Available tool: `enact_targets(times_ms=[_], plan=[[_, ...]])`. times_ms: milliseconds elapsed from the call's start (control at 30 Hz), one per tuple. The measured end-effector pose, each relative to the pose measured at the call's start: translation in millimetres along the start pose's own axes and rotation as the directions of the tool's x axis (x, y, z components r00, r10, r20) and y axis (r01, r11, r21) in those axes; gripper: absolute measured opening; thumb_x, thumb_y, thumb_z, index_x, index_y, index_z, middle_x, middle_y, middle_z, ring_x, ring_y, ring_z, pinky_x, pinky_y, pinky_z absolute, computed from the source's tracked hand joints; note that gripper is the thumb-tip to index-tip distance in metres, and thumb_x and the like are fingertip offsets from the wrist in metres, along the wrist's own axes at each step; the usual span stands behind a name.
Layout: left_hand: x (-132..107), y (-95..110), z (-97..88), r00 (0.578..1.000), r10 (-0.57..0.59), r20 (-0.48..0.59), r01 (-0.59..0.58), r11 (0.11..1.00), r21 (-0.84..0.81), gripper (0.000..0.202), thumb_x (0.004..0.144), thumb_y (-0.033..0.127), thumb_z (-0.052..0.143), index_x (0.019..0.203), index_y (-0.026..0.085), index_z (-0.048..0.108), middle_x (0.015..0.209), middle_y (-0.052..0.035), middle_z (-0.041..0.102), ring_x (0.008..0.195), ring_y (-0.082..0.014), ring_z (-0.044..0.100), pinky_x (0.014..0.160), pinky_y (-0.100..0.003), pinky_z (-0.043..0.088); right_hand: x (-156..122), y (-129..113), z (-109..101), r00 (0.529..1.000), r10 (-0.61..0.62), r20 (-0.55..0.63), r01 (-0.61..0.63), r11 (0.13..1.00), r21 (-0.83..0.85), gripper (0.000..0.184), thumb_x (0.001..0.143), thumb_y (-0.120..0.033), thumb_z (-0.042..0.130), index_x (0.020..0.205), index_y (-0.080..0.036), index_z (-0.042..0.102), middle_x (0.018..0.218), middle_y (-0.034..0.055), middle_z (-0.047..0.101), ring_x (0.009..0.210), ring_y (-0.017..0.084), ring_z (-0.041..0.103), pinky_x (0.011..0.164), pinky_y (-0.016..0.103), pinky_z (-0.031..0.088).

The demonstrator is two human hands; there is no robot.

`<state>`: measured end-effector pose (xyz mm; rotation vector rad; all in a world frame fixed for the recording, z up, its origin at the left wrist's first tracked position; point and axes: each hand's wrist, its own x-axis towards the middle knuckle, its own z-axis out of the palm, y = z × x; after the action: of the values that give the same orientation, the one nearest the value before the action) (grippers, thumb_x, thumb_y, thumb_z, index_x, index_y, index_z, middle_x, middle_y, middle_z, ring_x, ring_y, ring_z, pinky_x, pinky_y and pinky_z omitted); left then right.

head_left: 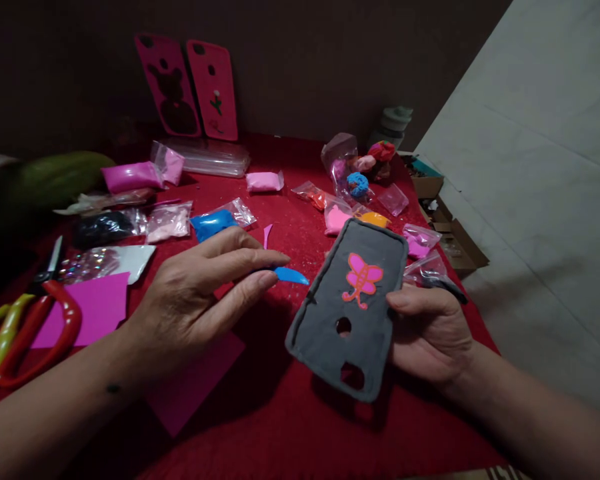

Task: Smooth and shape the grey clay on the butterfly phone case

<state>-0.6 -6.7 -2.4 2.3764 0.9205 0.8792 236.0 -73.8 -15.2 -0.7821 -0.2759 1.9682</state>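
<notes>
My right hand (pixel 427 327) grips a grey phone case (pixel 325 300) by its right side, thumb on the face and the other fingers hidden behind. On the case lies a pink butterfly (pixel 364 275) with orange outlines; two holes are cut through near the lower end. Between the thumb and fingers of my left hand (pixel 205 287) is a small blue modelling knife (pixel 291 275). Its blade points right, close to the case's left edge; whether it touches cannot be made out. A pink clay tool (pixel 267 236) lies just behind the left hand.
Scissors (pixel 35 327) and pink paper (pixel 100 313) lie at the left on the red cloth (pixel 260 427). Several clay packets, including a blue one (pixel 213 225), spread across the back. Two pink phone cases (pixel 215 80) lean on the wall. Cardboard boxes (pixel 460 240) stand beyond the right edge.
</notes>
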Motion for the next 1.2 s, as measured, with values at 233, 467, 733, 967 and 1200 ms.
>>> enact_targets(times_ms=[233, 467, 733, 967, 1200], plan=[[-0.7, -2.4, 3.1, 0.997, 0.083, 0.003, -0.083, 0.996, 0.040, 0.022, 0.091, 0.025, 0.055, 0.108, 0.024, 0.069, 0.091, -0.0047, 0.062, 0.080, -0.0152, 0.060, 0.063, -0.023, 0.042, -0.5, 2.9, 2.6, 0.999, -0.034, 0.013, 0.035, 0.997, -0.075, 0.027, 0.062, -0.010, 0.062, 0.086, -0.018, 0.070, 0.086, 0.0021, 0.074, 0.081, 0.018, 0.069, 0.093, 0.039, 0.051], [1.5, -2.6, 5.6, 0.996, 0.059, 0.063, -0.060, 0.998, 0.016, 0.023, 0.091, 0.028, 0.054, 0.104, 0.018, 0.071, 0.079, -0.0047, 0.059, 0.065, -0.0126, 0.056, 0.054, -0.022, 0.040, -0.7, 2.2, 4.5, 0.999, -0.017, 0.039, 0.019, 0.999, -0.045, 0.034, 0.062, -0.008, 0.062, 0.093, -0.019, 0.069, 0.085, 0.0015, 0.075, 0.079, 0.017, 0.070, 0.085, 0.035, 0.055], [-1.1, -1.3, 2.5, 0.999, 0.045, 0.027, -0.045, 0.999, 0.009, 0.022, 0.091, 0.030, 0.055, 0.104, 0.023, 0.071, 0.084, -0.0038, 0.060, 0.073, -0.0142, 0.059, 0.059, -0.023, 0.042, -1.2, 3.2, 4.2, 0.999, -0.024, 0.048, 0.028, 0.996, -0.086, 0.054, 0.062, -0.010, 0.060, 0.115, -0.019, 0.062, 0.092, 0.0027, 0.075, 0.086, 0.020, 0.070, 0.090, 0.039, 0.052], [1.3, -4.4, 3.8, 0.986, 0.146, 0.077, -0.149, 0.988, 0.031, 0.022, 0.091, 0.019, 0.054, 0.105, 0.020, 0.070, 0.081, -0.0035, 0.059, 0.068, -0.0114, 0.056, 0.055, -0.020, 0.043, -0.6, 2.4, 3.1, 0.999, -0.014, 0.045, 0.017, 0.997, -0.075, 0.037, 0.061, -0.011, 0.065, 0.097, -0.021, 0.068, 0.089, 0.0024, 0.075, 0.080, 0.019, 0.069, 0.085, 0.036, 0.054], [1.7, -5.7, 5.7, 0.993, 0.113, 0.044, -0.115, 0.993, 0.038, 0.021, 0.092, 0.022, 0.054, 0.104, 0.017, 0.071, 0.080, -0.0030, 0.057, 0.069, -0.0113, 0.057, 0.058, -0.020, 0.044, 1.0, 3.1, 0.1, 0.998, 0.019, 0.054, -0.015, 0.997, -0.072, 0.028, 0.060, -0.011, 0.067, 0.086, -0.017, 0.069, 0.080, 0.0006, 0.073, 0.073, 0.016, 0.068, 0.091, 0.038, 0.051]])
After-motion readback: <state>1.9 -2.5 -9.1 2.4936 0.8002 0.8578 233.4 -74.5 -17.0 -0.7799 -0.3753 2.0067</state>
